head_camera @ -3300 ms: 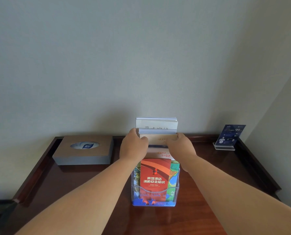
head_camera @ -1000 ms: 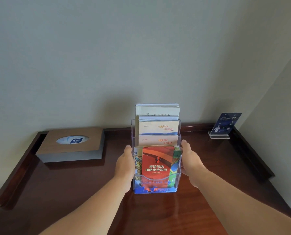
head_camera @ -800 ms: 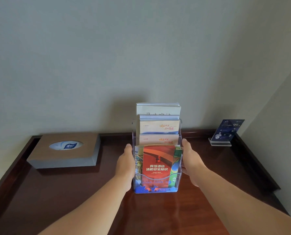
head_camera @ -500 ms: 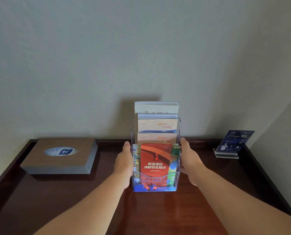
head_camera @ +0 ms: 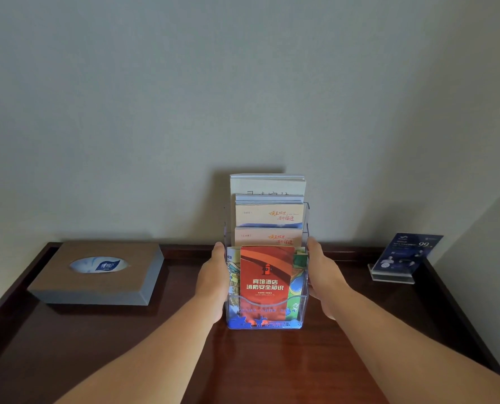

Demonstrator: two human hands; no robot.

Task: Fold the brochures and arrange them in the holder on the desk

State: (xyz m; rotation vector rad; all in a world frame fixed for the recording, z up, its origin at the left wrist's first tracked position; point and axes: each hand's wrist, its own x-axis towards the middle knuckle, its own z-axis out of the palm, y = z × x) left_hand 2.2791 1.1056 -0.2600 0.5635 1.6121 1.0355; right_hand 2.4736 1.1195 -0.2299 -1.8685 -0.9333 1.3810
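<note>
Centre frame, the clear acrylic tiered holder point(head_camera: 264, 323), full of folded paper brochures point(head_camera: 266, 275), stands on the dark wooden desk point(head_camera: 272, 363). The left hand point(head_camera: 215, 279) and right hand point(head_camera: 323, 279) press flat-fingered against its side walls. It is probably rigid, slick and top-heavy, so a low grip on both sides suits it best.

view: head, wide-angle, worn by the person | stands: above the near side of the desk point(head_camera: 272, 371) | faces: forward and a little down, square to the wall point(head_camera: 243, 97) | range: near, holder point(head_camera: 306, 220) centred, within reach of left hand point(head_camera: 215, 275) and right hand point(head_camera: 326, 278) | forearms enter from the bottom corners
</note>
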